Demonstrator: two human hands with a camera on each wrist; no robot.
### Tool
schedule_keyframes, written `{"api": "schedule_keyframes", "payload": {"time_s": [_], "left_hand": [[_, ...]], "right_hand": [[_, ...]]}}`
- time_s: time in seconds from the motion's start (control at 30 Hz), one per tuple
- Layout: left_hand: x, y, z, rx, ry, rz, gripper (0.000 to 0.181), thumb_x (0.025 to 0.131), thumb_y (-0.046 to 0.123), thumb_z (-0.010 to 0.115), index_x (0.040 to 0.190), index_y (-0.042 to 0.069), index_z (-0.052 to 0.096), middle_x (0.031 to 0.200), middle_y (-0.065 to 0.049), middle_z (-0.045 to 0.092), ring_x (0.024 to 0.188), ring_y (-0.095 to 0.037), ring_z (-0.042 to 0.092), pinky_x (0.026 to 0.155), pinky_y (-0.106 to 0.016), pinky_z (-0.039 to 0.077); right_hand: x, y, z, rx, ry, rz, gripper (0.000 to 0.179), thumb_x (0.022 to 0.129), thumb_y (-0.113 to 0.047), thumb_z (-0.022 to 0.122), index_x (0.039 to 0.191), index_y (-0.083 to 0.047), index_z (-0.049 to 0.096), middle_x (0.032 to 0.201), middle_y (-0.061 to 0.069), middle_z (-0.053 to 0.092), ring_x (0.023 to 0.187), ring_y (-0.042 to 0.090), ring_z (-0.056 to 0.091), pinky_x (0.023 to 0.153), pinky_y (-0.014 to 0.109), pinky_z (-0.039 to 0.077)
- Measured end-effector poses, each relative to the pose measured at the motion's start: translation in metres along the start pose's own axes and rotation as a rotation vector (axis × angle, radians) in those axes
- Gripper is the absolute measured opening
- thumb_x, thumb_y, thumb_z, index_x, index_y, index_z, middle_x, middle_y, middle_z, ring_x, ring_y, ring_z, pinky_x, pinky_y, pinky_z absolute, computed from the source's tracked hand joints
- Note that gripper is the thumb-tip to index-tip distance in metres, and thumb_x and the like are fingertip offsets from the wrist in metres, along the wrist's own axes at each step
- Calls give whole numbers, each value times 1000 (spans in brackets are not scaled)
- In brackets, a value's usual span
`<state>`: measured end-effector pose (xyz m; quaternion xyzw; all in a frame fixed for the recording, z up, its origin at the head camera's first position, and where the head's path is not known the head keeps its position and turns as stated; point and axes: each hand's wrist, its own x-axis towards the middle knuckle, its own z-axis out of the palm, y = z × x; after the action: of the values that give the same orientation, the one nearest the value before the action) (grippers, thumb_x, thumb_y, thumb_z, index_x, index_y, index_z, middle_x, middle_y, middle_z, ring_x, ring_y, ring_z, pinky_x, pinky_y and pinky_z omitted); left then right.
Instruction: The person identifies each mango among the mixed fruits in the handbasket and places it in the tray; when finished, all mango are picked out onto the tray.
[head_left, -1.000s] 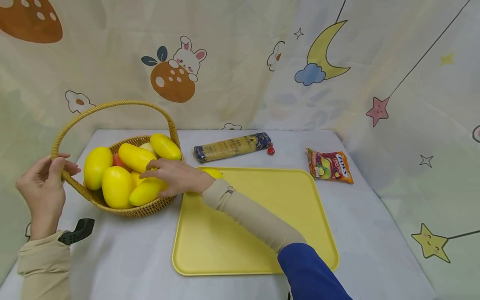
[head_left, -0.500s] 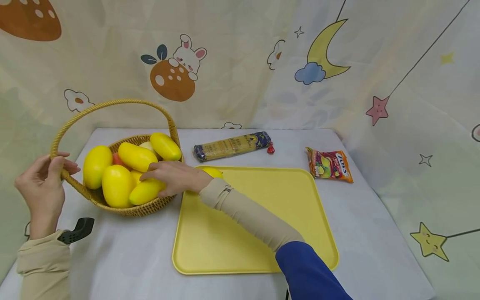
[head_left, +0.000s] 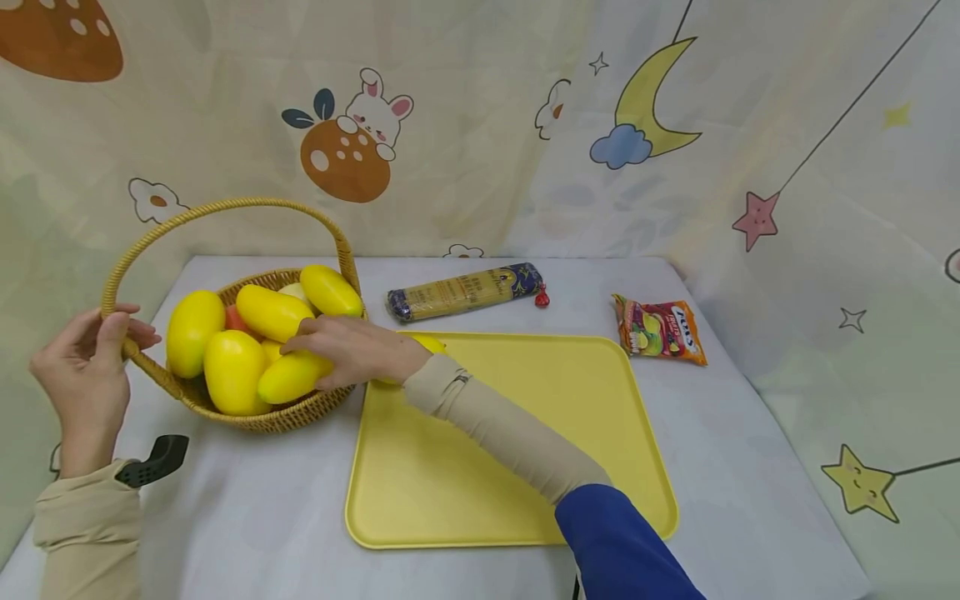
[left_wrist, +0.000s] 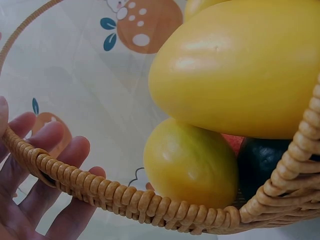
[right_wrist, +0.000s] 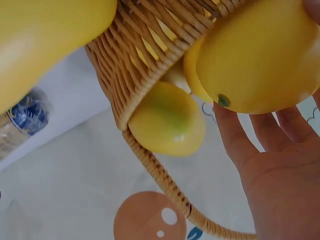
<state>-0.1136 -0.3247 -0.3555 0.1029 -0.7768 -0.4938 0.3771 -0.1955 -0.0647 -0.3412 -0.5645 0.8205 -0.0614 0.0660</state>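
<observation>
A wicker basket [head_left: 281,419] heaped with several yellow mangoes stands at the left of the head view. My left hand [head_left: 88,367] holds the lower left end of its arched handle [head_left: 225,205], thumb in front and fingers behind. At the basket's front right, my right hand [head_left: 347,350] grips a mango [head_left: 291,379]. The right wrist view shows fingers [right_wrist: 235,132] under this mango, by its green stem end. Something red [head_left: 235,318] peeks out among the mangoes, and a dark round thing [left_wrist: 260,162] sits lower in the left wrist view.
A yellow tray [head_left: 487,475] lies right of the basket, under my right forearm. Another mango [head_left: 430,342] is on its far left corner, partly hidden by my wrist. Behind it lie a long noodle packet [head_left: 465,293] and a small red wrapped piece [head_left: 542,297]. A snack bag [head_left: 660,331] lies farther right.
Hardly anything differs. My right hand shifts very slightly on the mango at the basket's front right, while my left hand stays on the handle.
</observation>
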Motion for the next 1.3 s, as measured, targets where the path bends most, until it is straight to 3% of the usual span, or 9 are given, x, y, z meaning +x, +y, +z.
{"api": "schedule_keyframes", "payload": {"time_s": [0.3, 0.63, 0.9, 1.07, 1.3], "left_hand": [[-1, 0, 0, -2, -1, 0, 25, 95, 18, 58, 108, 0, 71, 74, 18, 63, 68, 2, 61, 75, -8, 48], [0, -3, 0, 10, 1, 10, 24, 95, 18, 58, 108, 2, 71, 75, 20, 63, 67, 2, 60, 75, -7, 48], [0, -2, 0, -3, 3, 2, 24, 95, 16, 58, 108, 1, 71, 75, 18, 63, 67, 2, 61, 74, -7, 48], [0, -1, 1, 3, 2, -1, 24, 94, 17, 58, 108, 1, 71, 74, 19, 63, 67, 3, 61, 74, -6, 48], [0, -1, 1, 8, 6, 5, 23, 95, 17, 58, 107, 2, 71, 74, 19, 63, 67, 3, 60, 74, -7, 48]], "right_hand": [[-29, 7, -23, -7, 61, 56, 58, 86, -35, 72, 138, -18, 52, 129, 2, 51, 105, 14, 51, 87, 24, 45], [-65, 16, -26, -11, 78, 105, 55, 87, -30, 69, 138, -17, 51, 131, 4, 52, 111, 16, 52, 95, 27, 43], [-86, 17, -9, -37, 125, 66, 53, 85, -33, 72, 132, -17, 56, 125, 4, 56, 102, 15, 55, 84, 26, 48], [-98, 18, 5, -11, 156, 50, 51, 84, -29, 73, 131, -16, 57, 122, 4, 57, 101, 16, 56, 83, 25, 48], [-109, 18, 27, -1, 126, 71, 51, 84, -29, 73, 131, -16, 57, 124, 5, 57, 106, 17, 57, 90, 28, 48]]}}
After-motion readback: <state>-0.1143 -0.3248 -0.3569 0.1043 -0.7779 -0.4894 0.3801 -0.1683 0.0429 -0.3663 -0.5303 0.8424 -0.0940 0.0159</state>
